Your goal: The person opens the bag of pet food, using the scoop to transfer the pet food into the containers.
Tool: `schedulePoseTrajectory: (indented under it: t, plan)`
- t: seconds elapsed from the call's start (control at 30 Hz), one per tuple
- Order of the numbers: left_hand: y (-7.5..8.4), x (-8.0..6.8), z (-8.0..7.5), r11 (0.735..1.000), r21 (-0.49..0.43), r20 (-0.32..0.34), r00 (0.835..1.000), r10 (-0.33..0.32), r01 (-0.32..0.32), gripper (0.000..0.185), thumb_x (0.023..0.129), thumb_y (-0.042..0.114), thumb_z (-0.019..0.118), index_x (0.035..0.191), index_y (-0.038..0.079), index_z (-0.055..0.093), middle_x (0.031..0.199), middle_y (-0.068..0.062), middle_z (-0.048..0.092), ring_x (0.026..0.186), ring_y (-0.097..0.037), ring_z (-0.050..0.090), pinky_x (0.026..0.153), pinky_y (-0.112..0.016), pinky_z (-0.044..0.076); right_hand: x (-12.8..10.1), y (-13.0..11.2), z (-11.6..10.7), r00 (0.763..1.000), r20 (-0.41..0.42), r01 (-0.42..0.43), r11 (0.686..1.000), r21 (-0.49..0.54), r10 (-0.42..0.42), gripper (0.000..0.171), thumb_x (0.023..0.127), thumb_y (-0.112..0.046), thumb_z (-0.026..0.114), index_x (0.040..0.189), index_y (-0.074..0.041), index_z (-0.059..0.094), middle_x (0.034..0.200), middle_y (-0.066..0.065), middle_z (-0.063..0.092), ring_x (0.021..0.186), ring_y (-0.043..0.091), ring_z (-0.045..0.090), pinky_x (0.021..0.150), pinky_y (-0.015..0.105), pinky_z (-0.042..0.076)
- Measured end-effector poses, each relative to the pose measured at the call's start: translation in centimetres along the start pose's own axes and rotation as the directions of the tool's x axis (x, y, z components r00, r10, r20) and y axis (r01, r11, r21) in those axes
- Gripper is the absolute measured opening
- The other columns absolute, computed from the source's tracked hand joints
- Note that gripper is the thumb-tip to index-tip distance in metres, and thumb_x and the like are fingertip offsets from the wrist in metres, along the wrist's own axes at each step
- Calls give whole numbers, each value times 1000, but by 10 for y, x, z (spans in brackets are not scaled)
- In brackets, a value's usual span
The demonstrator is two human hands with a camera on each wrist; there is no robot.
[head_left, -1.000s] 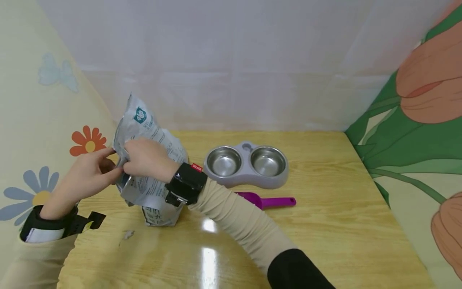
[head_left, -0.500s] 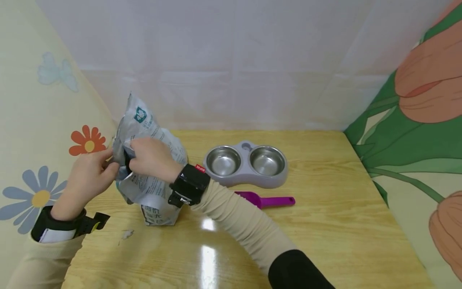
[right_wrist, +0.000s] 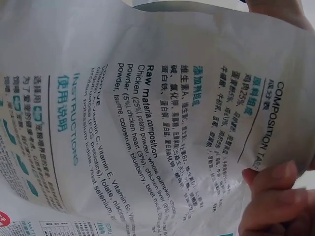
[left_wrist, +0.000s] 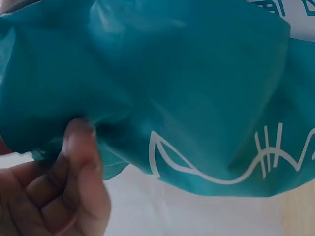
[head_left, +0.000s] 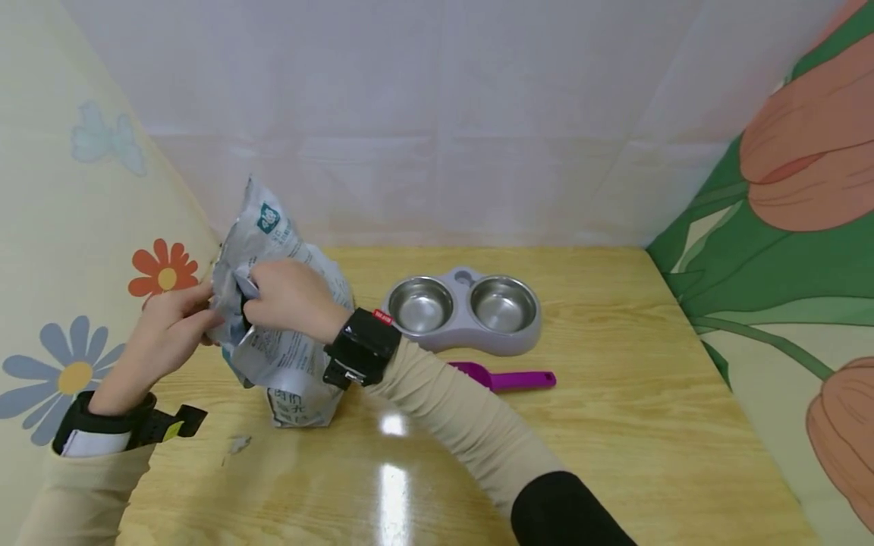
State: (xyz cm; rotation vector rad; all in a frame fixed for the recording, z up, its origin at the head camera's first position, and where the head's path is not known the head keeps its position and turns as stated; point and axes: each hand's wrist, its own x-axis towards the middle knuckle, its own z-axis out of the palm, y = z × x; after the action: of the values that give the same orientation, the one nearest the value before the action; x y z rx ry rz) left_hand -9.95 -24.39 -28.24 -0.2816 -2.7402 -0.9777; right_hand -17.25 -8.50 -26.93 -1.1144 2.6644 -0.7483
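A silver pet food bag stands upright on the left of the table, its mouth parted between two hands. My left hand pinches the near-left lip of the mouth between thumb and fingers. On the opposite lip, my right hand grips the foil with curled fingers. In the left wrist view the bag's teal face bulges above the left fingers. The right wrist view has the printed back of the bag, with the right fingers at its edge. The contents are hidden.
A grey double feeder with two steel bowls stands right of the bag. In front of it lies a purple scoop, its head partly behind the right forearm. A small scrap is on the wooden table. Painted walls stand left and right.
My hands have drawn slightly apart and the bag's mouth has widened, showing a dark gap. The bag stays in place; feeder and scoop have not moved on the table.
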Motion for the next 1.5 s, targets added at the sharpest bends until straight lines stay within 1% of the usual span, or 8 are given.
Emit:
schedulePoseTrajectory:
  t: [0.13, 0.3, 0.53, 0.77, 0.93, 1.17, 1.33, 1.5]
  plan:
    - [-3, -1, -5, 1000, -8, 10, 1000, -14, 14, 32, 88, 3, 48, 115, -14, 53, 72, -20, 61, 50, -1, 51, 47, -16, 41, 5, -4, -1, 1000, 18, 8, 1000, 0, -8, 24, 85, -17, 54, 65, -13, 41, 57, -4, 37, 46, 6, 35, 43, 17, 27]
    - [0, 9, -8, 994, 110, -32, 999, 23, -19, 39, 85, 10, 57, 120, -7, 53, 67, -14, 62, 46, -2, 46, 41, -24, 36, 13, -9, -4, 1000, -10, 9, 999, -44, -9, 26, 86, -19, 55, 64, -14, 42, 54, -4, 36, 43, 6, 35, 41, 18, 27]
    - [1, 17, -5, 989, 130, -32, 997, 70, -65, 27, 83, 4, 53, 109, -4, 55, 50, -2, 45, 36, -8, 35, 35, -25, 30, 20, -14, -3, 1000, -6, -16, 994, -106, 15, 24, 87, -20, 54, 66, -15, 44, 57, -4, 39, 45, 6, 39, 41, 18, 28]
    - [4, 23, 3, 965, 241, -145, 980, 137, -100, 3, 77, 1, 51, 77, -2, 53, 45, 3, 28, 33, -11, 24, 33, -25, 23, 22, -12, -1, 995, -34, -98, 984, -150, 94, 20, 85, -19, 57, 69, -15, 46, 61, -4, 42, 49, 6, 43, 42, 18, 31]
    - [2, 24, 3, 961, 268, -207, 970, 128, -70, 15, 76, -2, 50, 85, -8, 61, 45, 0, 30, 35, -10, 22, 35, -26, 21, 19, -4, -4, 993, -63, -111, 982, -152, 102, 15, 84, -19, 58, 72, -16, 48, 65, -5, 45, 52, 7, 45, 44, 19, 32]
    - [-3, 22, -7, 966, 256, -250, 968, 29, 37, 32, 78, 1, 47, 102, -13, 61, 44, -2, 34, 32, -9, 22, 33, -26, 19, 15, 9, -10, 987, -144, -86, 988, -130, 67, 25, 82, -21, 57, 62, -15, 43, 59, -4, 38, 50, 8, 40, 42, 20, 30]
    - [0, 23, -9, 978, 204, -214, 977, 6, 38, 35, 81, 4, 47, 111, -7, 61, 42, -1, 34, 32, -8, 22, 33, -26, 19, 15, 9, -10, 992, -121, -37, 996, -78, 27, 29, 85, -23, 56, 61, -14, 42, 54, -5, 38, 45, 6, 42, 40, 18, 30]
    - [-1, 26, -12, 984, 176, -155, 988, 1, 27, 36, 83, 10, 54, 114, -9, 58, 54, -13, 55, 39, -4, 37, 37, -25, 28, 18, 6, -8, 994, -110, -26, 998, -52, 20, 33, 85, -26, 56, 59, -15, 40, 51, -5, 35, 42, 5, 37, 40, 17, 27]
